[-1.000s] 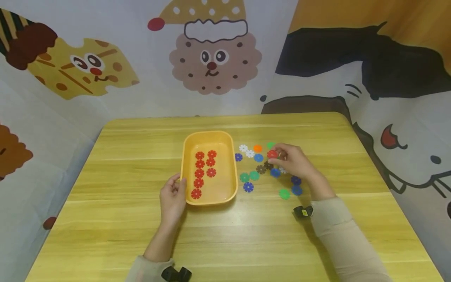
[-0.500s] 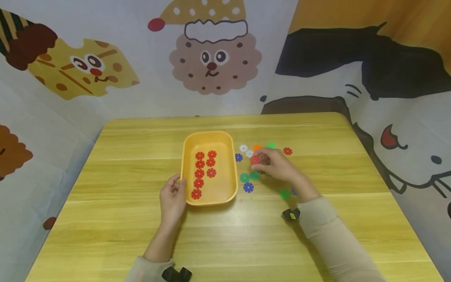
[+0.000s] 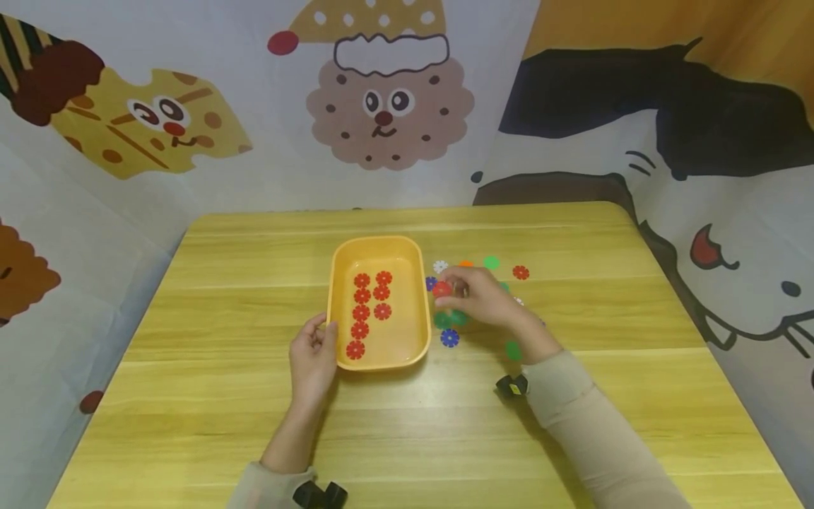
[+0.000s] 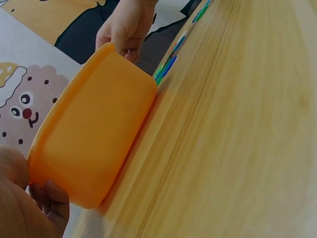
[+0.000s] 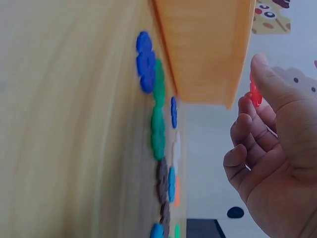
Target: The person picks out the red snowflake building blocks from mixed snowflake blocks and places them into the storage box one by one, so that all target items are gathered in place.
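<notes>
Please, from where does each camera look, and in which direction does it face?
Head: above, facing forward and down at the table; both hands and sleeves show.
Left wrist: low beside the orange tray; left hand at its corner.
Right wrist: low over the scattered discs; right hand pinches a red disc.
All three share the tray.

counter (image 3: 572,233): pale grained wood, satin sheen | rectangular orange plastic tray (image 3: 340,283): smooth, semi-gloss | red plastic flower-shaped disc (image 3: 441,288): glossy

— What sort of place is this?
— A children's playroom: cartoon wall hangings (image 3: 388,106) (biscuit faces, a cat) surround a small wooden table (image 3: 210,396) strewn with snowflake building discs (image 3: 449,338).
</notes>
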`<state>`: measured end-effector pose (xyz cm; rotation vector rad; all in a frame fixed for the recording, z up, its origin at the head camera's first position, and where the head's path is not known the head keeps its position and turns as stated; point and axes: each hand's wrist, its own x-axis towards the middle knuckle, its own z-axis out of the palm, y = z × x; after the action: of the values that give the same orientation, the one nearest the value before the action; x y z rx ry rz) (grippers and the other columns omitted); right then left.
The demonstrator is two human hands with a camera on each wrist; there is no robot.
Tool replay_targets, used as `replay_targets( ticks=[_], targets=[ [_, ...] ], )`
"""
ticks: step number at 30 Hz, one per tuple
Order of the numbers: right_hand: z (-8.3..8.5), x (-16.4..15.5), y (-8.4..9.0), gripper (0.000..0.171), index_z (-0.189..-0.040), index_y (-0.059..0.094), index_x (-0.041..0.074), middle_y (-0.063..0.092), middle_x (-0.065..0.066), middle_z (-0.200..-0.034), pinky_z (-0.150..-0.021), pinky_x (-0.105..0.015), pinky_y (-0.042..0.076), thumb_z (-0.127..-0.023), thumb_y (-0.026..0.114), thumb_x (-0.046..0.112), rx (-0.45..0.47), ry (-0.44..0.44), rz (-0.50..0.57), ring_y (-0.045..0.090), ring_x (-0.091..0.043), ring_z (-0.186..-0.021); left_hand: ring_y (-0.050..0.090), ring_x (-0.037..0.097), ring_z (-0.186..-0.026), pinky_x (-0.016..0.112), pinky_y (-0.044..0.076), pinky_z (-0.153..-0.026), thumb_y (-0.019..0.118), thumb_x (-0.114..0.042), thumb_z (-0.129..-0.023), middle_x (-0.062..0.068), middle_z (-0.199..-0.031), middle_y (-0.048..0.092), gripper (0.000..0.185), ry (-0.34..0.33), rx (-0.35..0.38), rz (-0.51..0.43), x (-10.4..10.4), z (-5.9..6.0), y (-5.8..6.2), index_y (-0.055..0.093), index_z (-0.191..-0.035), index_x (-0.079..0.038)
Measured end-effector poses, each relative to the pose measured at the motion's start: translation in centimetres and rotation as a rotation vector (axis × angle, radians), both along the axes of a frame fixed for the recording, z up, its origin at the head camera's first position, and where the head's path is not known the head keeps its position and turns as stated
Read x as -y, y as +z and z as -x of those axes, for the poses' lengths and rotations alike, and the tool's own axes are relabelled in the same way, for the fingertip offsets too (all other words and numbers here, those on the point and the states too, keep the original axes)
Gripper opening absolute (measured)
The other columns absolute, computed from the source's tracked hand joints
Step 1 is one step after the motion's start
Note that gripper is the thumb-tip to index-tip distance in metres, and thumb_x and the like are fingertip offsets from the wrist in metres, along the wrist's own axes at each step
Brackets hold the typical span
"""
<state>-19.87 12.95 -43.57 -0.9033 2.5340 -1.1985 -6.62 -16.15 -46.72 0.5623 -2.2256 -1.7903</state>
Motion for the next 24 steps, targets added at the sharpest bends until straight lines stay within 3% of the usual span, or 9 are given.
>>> replay_targets(
  ticks=[7, 16, 24],
  targets=[
    [-0.1, 1.7, 0.5, 0.034, -0.118, 0.068, 0.010, 0.064, 0.003, -0.086, -0.060, -0.028, 0.053, -0.089, 0.080, 0.023, -0.010, 0.050, 0.039, 0.058, -0.017, -0.074, 0.048, 0.009, -0.055, 0.017, 0.043, -0.045, 0.062, -0.016, -0.102, 0.007, -0.075, 0.055, 0.031, 0.007, -0.024, 0.013, -0.1, 0.0, 0.0, 0.063, -0.128, 0.001],
    [-0.4, 4.1, 1.1, 0.034, -0.116, 0.068, 0.007, 0.064, 0.002, -0.092, -0.073, -0.031, 0.055, -0.087, 0.081, 0.019, -0.055, 0.134, 0.009, 0.058, -0.014, -0.081, 0.050, 0.010, -0.055, 0.018, 0.044, -0.045, 0.061, -0.016, -0.103, 0.016, -0.078, 0.057, 0.030, 0.001, -0.023, -0.009, 0.0, 0.0, 0.0, 0.064, -0.128, 0.000],
    [-0.9, 5.4, 1.8, 0.036, -0.117, 0.069, 0.008, 0.062, 0.003, -0.092, -0.068, -0.031, 0.050, -0.088, 0.081, 0.024, -0.093, 0.136, -0.033, 0.052, -0.015, -0.071, 0.049, 0.009, -0.054, 0.017, 0.042, -0.044, 0.061, -0.017, -0.103, 0.013, -0.077, 0.056, 0.030, 0.003, -0.016, -0.009, -0.1, 0.0, 0.0, 0.064, -0.128, -0.001]
  ],
)
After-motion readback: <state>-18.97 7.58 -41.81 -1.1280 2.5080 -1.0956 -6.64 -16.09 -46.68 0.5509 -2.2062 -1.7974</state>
